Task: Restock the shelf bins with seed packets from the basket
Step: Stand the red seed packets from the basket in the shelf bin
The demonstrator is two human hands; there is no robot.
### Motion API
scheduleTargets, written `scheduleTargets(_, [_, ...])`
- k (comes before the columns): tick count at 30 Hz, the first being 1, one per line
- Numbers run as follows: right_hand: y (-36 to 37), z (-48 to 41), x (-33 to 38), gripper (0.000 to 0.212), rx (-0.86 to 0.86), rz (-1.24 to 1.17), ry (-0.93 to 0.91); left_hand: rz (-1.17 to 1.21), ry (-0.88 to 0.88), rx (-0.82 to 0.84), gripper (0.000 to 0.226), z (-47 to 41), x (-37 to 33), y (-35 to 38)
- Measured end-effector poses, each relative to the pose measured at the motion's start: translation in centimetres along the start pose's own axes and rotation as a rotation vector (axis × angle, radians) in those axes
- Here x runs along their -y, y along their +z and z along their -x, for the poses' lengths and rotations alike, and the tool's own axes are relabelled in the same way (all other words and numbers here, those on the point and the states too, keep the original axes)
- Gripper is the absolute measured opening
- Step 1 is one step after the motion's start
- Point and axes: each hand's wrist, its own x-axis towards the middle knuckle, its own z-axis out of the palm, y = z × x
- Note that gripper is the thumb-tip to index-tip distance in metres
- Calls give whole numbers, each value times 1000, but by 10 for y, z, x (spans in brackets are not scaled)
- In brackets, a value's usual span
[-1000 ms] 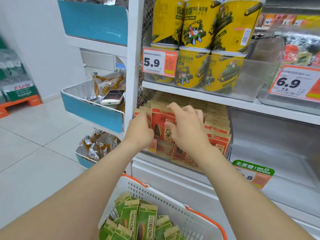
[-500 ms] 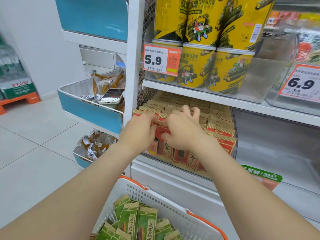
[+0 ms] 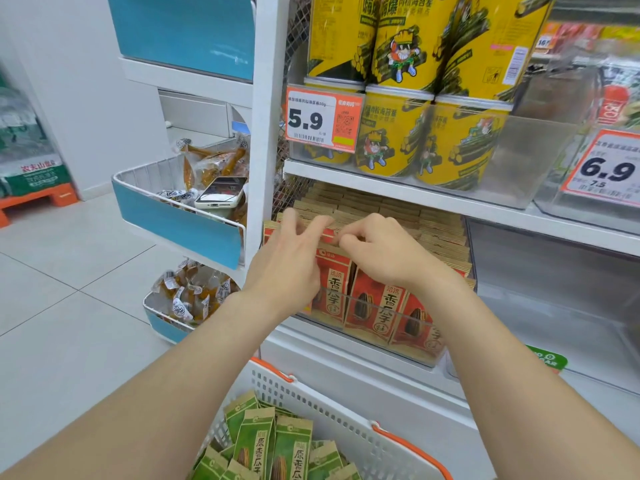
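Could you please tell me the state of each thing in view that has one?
red seed packets, upright in rows, filling their clear bin.
left hand, fingers spread on the packets' tops.
right hand, pinches one packet's top edge.
neighbouring bin, empty.
basket, partly filled.
green seed packets, jumbled in the basket.
phone, lying screen up in the side rack.
yellow canisters, stacked two high.

Figure: the person's arms as seen from the head camera. The left forearm [image 3: 173, 382] and the right forearm [image 3: 519, 375] are bare along their whole visible length, smooth and even in outline. The left hand [image 3: 287, 268] and the right hand [image 3: 384, 254] are likewise bare, with slim fingers.
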Motion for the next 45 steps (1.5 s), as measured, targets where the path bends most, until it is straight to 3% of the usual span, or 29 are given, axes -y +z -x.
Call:
scheduleTargets(4, [4,1,-8,39,-98,-11,40,-13,-1,18,20,0,-9,-1])
scheduleTargets(8, [13,2,-11,33,-337,124,142,43,-61,18,26,-4,-7,2])
scheduleTargets(14, [14,0,-10,42,-123,280,26,39,7,30,35,2,-3,5])
scheduleTargets(17, [12,3,-8,46,-113,234,-31,-23,44,6,36,0,-2,12])
scheduleTargets(21, [8,11,-12,35,-94,213,-128,-1,22,0,35,-10,0,15])
scheduleTargets(24, [8,14,-17,44,-102,178,-163,14,20,-6,37,-14,0,16])
scheduleTargets(31, [8,21,-14,72,-199,358,-104,8,-11,-125,59,-9,-7,11])
scheduleTargets(35, [13,41,-2,20,-465,229,-222,66,-22,-135,35,3,-6,-1])
scheduleTargets(37, [19,51,10,15,-447,204,-266,69,-66,-73,22,12,-2,-8])
scheduleTargets(39, [30,63,17,21,-301,216,-247,7,-96,88,16,24,4,-12])
scheduleTargets(45, [81,97,18,18,282,403,-232,-240,-38,824,19,74,34,4])
